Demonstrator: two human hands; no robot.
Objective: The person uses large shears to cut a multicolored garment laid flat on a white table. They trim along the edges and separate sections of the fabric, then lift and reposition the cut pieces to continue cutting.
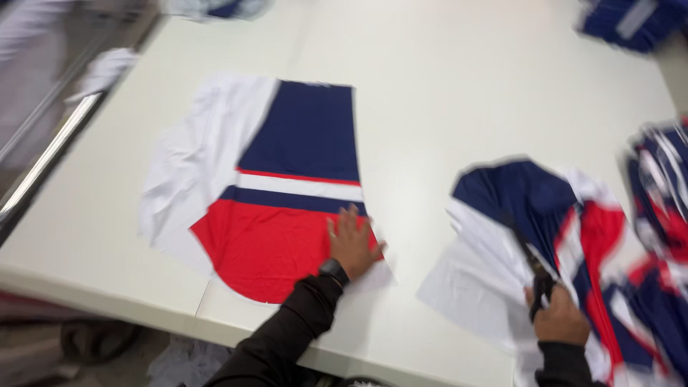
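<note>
1. Far L, well apart from L hand: small white scrap [106, 68] near table [444, 79] edge. Not in play, leave it.
2. Flat printed panel [287, 190] (navy top, white/red stripes, red bottom, white margin) lies on table, directly under and ahead of L hand.
3. L hand [351, 242]: fingers spread, palm pressed flat on panel's red lower-R corner; watch on wrist. Judgement: good hold-down, keep pressure even so fabric doesn't creep or wrinkle.
4. R hand [557, 315]: closed on scissors [536, 276], blades pointing up-left from hand into second panel [530, 236], which is rumpled around the hand. Blurred, so can't tell blade opening.
5. Judgement: flatten second panel before cutting; follow print edge, keep blades clear of colour area.
6. Right of R hand, touching or overlapping: pile of same-print pieces [659, 215]. More navy fabric [631, 21] far ahead, well apart.
</note>
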